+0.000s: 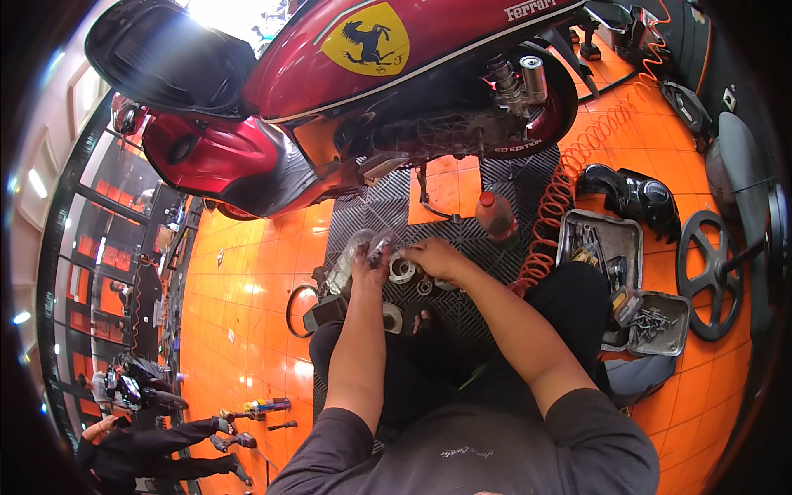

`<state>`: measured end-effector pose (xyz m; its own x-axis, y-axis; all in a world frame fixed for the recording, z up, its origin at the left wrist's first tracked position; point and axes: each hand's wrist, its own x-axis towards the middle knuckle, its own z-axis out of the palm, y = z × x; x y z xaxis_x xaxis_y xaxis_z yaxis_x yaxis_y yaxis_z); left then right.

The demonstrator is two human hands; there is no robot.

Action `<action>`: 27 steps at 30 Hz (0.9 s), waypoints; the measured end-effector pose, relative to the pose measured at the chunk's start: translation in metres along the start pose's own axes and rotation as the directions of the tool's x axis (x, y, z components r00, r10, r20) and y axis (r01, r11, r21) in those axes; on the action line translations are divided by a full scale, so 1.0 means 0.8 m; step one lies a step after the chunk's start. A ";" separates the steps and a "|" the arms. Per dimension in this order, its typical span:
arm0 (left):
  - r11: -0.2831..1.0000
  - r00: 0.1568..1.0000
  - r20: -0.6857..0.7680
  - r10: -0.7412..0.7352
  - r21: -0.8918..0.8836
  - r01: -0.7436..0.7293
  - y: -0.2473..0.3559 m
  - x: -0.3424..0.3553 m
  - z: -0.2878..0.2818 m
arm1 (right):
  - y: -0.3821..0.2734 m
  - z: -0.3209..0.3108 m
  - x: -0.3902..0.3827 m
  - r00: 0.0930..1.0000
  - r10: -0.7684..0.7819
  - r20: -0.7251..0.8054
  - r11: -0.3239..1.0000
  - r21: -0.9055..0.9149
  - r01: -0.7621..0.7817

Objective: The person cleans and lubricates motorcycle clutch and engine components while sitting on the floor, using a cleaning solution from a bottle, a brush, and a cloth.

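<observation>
My left hand (371,266) is closed around a small shiny metal part (380,244), whose exact kind I cannot make out. Close to its right, my right hand (437,258) has its fingers pinched together; whatever lies in them is too small to tell. Just below the gap between the hands, a round metal ring-shaped part (402,270) sits over the black ribbed mat (363,216). A smaller nut-like ring (425,286) lies beside it. Left of my left hand is a silvery metal casing (338,275), and a metal disc (392,318) lies nearer to me.
A red scooter (330,107) stands ahead with its seat raised. A red-capped bottle (495,216), a coiled red air hose (549,223), metal tool trays (635,235) and a black wheel (711,276) are at the right. Another person (157,450) stands at the lower left near power tools (233,441).
</observation>
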<state>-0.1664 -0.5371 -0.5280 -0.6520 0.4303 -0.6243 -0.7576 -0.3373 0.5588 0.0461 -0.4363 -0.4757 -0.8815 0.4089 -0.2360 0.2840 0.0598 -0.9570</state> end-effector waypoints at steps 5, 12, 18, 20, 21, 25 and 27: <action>0.990 0.996 -0.004 -0.092 -0.108 0.091 0.002 -0.001 -0.008 | -0.024 -0.005 -0.014 0.983 0.036 -0.182 0.981 -0.181 -0.070; 0.988 0.988 -0.040 -0.149 0.023 0.150 -0.002 -0.046 0.019 | -0.006 0.015 -0.003 0.944 0.068 -0.324 0.969 -0.205 -0.140; 0.999 0.990 0.142 -0.025 0.029 0.021 -0.001 -0.025 0.002 | -0.008 0.014 -0.009 0.988 -0.040 -0.151 0.958 -0.287 -0.005; 0.995 0.969 0.244 0.037 0.077 -0.058 -0.001 -0.019 0.005 | -0.014 0.010 -0.012 0.991 -0.079 -0.109 0.968 -0.247 0.050; 0.993 0.963 0.267 0.046 0.096 -0.074 0.000 -0.016 -0.001 | -0.020 0.009 -0.016 0.991 -0.101 -0.085 0.971 -0.226 0.080; 0.975 0.946 0.303 0.112 0.152 -0.164 -0.003 -0.012 -0.009 | -0.040 0.000 -0.030 0.974 0.025 -0.224 0.979 -0.193 -0.069; 0.970 0.954 0.272 0.125 0.167 -0.175 -0.010 -0.022 0.001 | -0.035 0.003 -0.029 0.926 0.059 -0.374 0.941 -0.288 -0.176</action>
<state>-0.1488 -0.5412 -0.5206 -0.7087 0.5962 -0.3772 -0.6162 -0.2627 0.7425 0.0578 -0.4499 -0.4439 -0.6583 0.7224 -0.2117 0.5314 0.2466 -0.8105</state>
